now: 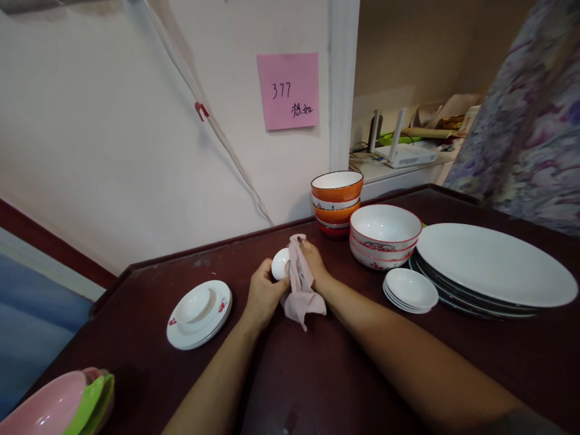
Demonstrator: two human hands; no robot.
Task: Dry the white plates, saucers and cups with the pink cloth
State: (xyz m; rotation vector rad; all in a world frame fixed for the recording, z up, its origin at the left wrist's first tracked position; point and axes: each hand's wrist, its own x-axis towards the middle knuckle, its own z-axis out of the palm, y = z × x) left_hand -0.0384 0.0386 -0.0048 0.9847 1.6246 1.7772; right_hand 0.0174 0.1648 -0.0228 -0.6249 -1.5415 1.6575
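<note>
A small white dish is held by its edge in my left hand, above the middle of the dark red table. My right hand is closed on a pale pink cloth, which presses against the dish's right side and hangs down below it. Part of the dish and the right fingers are hidden by the cloth. Left of my left hand, another small white dish rests on a short stack of white plates with red flowers.
Right of my hands stand stacked orange and white bowls, red-rimmed bowls, small white dishes and large oval plates. Pink and green bowls sit at the near left corner. A wall with a pink note borders the table.
</note>
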